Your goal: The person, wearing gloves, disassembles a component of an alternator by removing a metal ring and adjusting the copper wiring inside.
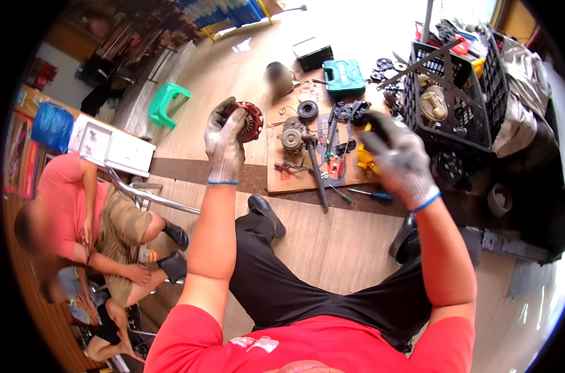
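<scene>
Gloved in grey and white, my left hand (224,137) is closed around the edge of a dark red round part with slots and fins (252,122), held up in front of me. My right hand (400,161), gloved likewise, hangs over the right side of a cardboard sheet (281,183); motion smears its fingers, so I cannot make out whether it grips anything. A yellow part (364,160) lies just left of it. On the cardboard, between the hands, are a round metal motor-like unit (292,140) joined to a dark bar, a black ring (307,110) and several small black parts.
A teal tool case (344,78) and a black box (313,56) stand behind the cardboard. Black crates (450,124) full of parts are at the right. A blue-handled screwdriver (370,194) lies at the near edge. A green stool (168,104) and seated people (64,193) are at the left.
</scene>
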